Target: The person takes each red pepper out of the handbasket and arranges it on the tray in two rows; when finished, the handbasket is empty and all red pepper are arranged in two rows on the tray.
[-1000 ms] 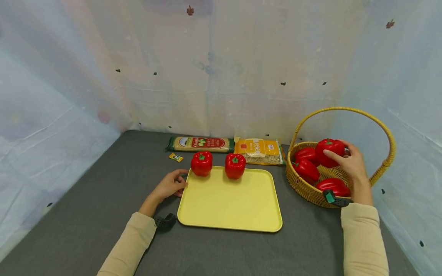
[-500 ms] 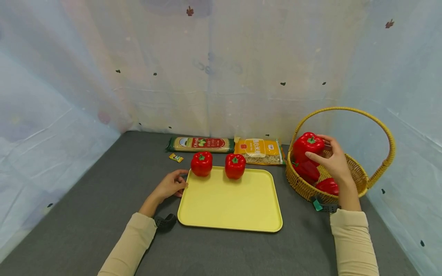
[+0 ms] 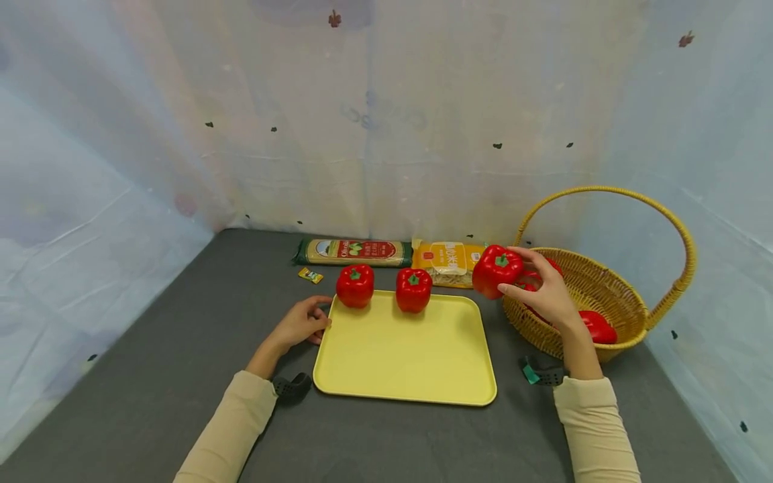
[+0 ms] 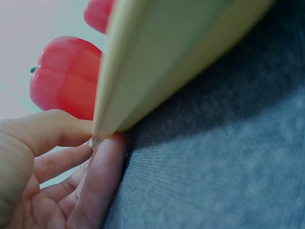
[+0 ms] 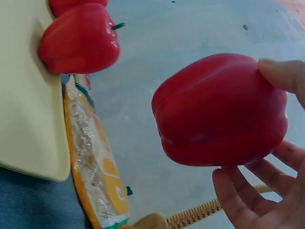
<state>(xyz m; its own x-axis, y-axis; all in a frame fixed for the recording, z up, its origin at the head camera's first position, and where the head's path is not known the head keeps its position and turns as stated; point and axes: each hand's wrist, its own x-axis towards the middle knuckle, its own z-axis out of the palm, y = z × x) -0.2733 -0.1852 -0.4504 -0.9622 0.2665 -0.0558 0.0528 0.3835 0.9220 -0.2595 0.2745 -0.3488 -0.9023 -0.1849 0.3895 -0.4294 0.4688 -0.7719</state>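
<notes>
Right hand [image 3: 543, 290] grasps a red bell pepper [image 3: 495, 274] by its sides, likely to keep it stem-up, in the air between basket [image 3: 598, 287] and yellow tray [image 3: 410, 355]. Left hand [image 3: 298, 323] pinches the tray's left rim, seemingly steadying it; two peppers [image 3: 355, 287] sit along its far edge. Behind, a pack [image 3: 356, 250] seems to read "Olivoilà"; the orange bag's [image 3: 443, 258] lettering is unclear.

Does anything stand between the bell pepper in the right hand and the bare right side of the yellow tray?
Nothing visible does. The right hand holds the red bell pepper aloft near the far right corner of the yellow tray, and the closest pepper on the tray sits farther left.
</notes>
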